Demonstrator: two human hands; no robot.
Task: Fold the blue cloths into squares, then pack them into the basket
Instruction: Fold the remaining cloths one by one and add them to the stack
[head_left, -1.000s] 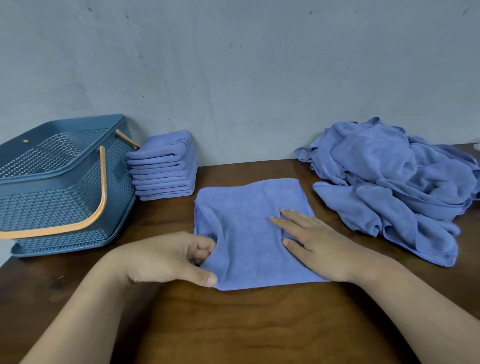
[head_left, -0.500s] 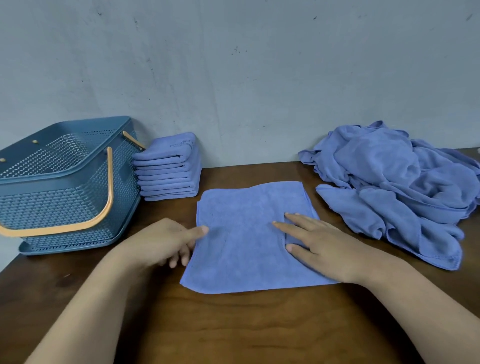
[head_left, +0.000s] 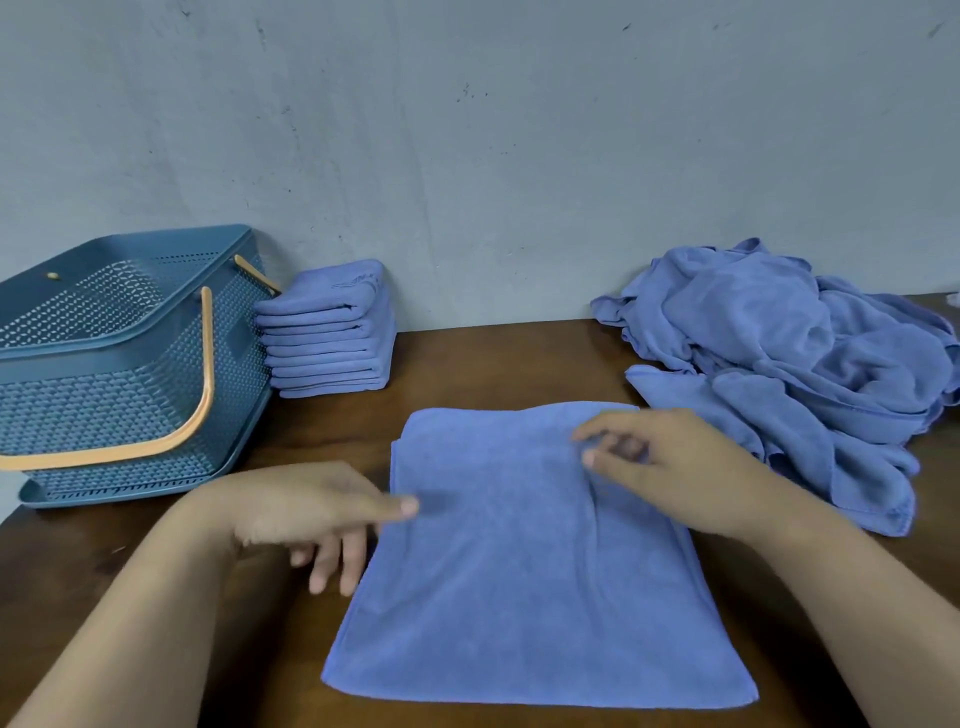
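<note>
One bench (head_left: 519, 364) is carrying everything. One flat cloth (head_left: 519, 571) is lying at its centre, one heap of unfolded cloths (head_left: 779, 338), too tangled to count, is sitting right of it, one basket (head_left: 104, 374) is standing at the left, and one stack of about seven folded cloths (head_left: 327, 332) is sitting just beside the basket. The left hand (head_left: 306, 509) is touching the flat cloth's left edge, fingers (head_left: 332, 561) relaxed, holding nothing. The right hand (head_left: 685, 467) is over its far right part, fingers loosely curled; blur is hiding any pinch.
</note>
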